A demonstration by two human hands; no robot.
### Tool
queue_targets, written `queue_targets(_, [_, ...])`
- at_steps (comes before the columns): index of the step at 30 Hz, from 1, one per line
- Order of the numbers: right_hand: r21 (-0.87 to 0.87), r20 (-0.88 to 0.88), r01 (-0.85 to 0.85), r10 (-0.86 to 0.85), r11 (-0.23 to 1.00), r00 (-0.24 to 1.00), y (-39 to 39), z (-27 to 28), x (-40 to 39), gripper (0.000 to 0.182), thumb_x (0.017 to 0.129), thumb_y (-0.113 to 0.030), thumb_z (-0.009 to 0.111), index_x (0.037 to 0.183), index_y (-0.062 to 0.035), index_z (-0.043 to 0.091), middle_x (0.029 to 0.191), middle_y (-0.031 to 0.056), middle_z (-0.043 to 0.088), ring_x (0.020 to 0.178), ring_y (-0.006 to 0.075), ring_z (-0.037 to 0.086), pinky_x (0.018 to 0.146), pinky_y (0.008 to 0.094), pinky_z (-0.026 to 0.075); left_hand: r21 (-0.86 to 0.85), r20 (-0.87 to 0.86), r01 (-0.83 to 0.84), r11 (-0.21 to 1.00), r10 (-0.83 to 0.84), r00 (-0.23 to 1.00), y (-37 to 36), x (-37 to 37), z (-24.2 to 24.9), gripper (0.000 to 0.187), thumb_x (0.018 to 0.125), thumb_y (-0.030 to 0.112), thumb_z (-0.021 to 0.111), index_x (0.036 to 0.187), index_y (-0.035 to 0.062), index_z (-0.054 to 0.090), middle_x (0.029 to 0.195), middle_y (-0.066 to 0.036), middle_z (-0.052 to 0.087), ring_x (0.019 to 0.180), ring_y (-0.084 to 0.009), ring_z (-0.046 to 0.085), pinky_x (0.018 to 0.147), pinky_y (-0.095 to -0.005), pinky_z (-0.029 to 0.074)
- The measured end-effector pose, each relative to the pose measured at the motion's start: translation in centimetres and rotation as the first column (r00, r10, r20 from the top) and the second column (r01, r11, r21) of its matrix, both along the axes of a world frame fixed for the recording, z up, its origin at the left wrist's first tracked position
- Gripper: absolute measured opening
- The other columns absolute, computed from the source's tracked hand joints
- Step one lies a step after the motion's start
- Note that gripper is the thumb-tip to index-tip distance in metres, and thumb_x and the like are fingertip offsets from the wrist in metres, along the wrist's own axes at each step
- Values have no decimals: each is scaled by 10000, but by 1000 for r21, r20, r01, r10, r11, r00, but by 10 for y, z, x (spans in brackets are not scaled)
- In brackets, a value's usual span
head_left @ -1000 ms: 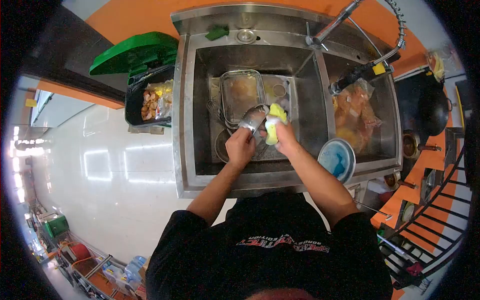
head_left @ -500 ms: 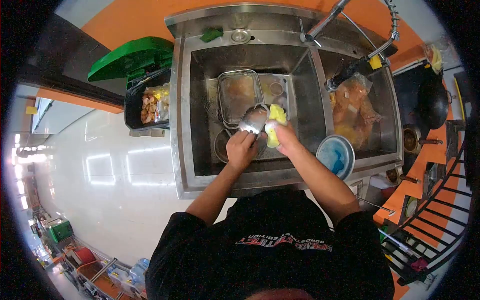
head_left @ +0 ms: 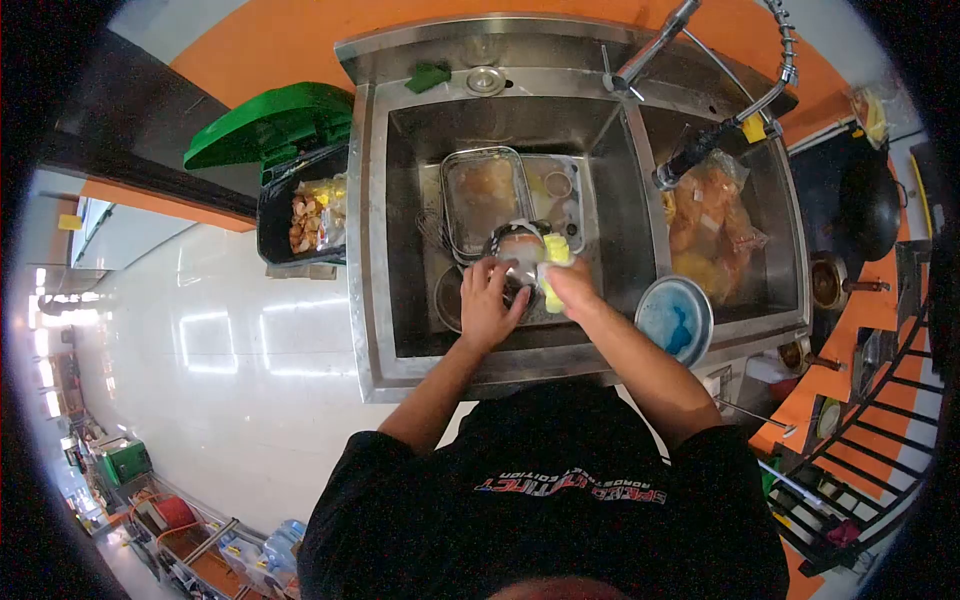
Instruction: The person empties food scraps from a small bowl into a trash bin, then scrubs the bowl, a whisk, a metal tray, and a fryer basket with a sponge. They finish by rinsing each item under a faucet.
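Observation:
In the left sink basin, my left hand [head_left: 487,303] grips the near side of a small, shiny, rounded metal bowl [head_left: 519,246], fingers over its edge. Foam and blur hide part of the bowl. My right hand [head_left: 573,287] is closed round a yellow sponge [head_left: 556,248], which is against the bowl's right side. Just beyond the bowl lies a rectangular wire-rimmed tray [head_left: 485,155] holding cloudy water. A whisk [head_left: 430,228] lies left of the tray, and a round strainer or pan [head_left: 448,298] is partly hidden behind my left hand.
A pan of blue soapy water [head_left: 674,318] rests on the sink's front divider. The right basin holds plastic-bagged food [head_left: 710,220] under a spray faucet [head_left: 690,155]. A green scouring pad [head_left: 428,77] lies on the back ledge. An open green-lidded bin [head_left: 268,125] stands left.
The metal bowl has turned, showing more of its dark rim and inside. My left fingers have spread wider on it, and the sponge has shifted slightly. The whole view has moved a little.

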State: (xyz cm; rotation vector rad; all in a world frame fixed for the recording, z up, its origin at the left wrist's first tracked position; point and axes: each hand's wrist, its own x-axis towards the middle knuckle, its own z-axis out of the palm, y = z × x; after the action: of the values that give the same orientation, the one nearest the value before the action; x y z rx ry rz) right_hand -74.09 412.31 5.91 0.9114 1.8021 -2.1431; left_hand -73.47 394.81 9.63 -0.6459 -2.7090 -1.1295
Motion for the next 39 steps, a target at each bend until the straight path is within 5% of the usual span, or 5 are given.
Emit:
queue_targets(2, [46,-55,-54,56,998,997,-6,6,7,312,735,-46,662,1044,-1,673,913,63,687,796,167,654,702,326,518,-54,67,-10,998,14,998,-3,-3,-5,684,746,304,741,1344,106,476,1352,-209,434,1216,-424,439,1018,-491,374])
queue_targets(13, [349,64,-409,414,843,908,-29,19,16,334,697,-158,689,998,-15,667,904,154,702,853,283,687,769,393,524,-208,276,263,942,-202,940,-17,-14,-15,938,693,436,714,1493,175,300,1533,-173,274,1398,-439,273,1084,-572,334])
queue_targets(22, [285,126,-394,374,874,919,-20,6,16,363,685,-106,698,1032,-9,656,887,111,690,804,224,672,717,375,533,-337,363,379,862,-253,897,-17,-24,6,819,740,490,679,1451,225,370,1484,-180,300,1335,-451,318,1017,-723,289])
queue_targets(25, [252,230,-400,347,881,909,-22,61,15,330,703,-94,690,1021,-12,661,893,113,690,808,220,671,713,369,533,-447,385,479,756,-321,866,-15,-39,19,764,766,482,659,1435,224,393,1422,-182,374,1284,-455,379,1027,-714,282])
queue_targets(39, [343,187,-456,417,821,890,-9,13,23,258,728,-104,667,976,-32,663,854,70,682,774,187,642,693,378,510,-423,173,651,631,-649,741,-29,-71,6,538,828,348,602,1320,172,477,1201,-190,454,1143,-414,456,1026,-646,302])
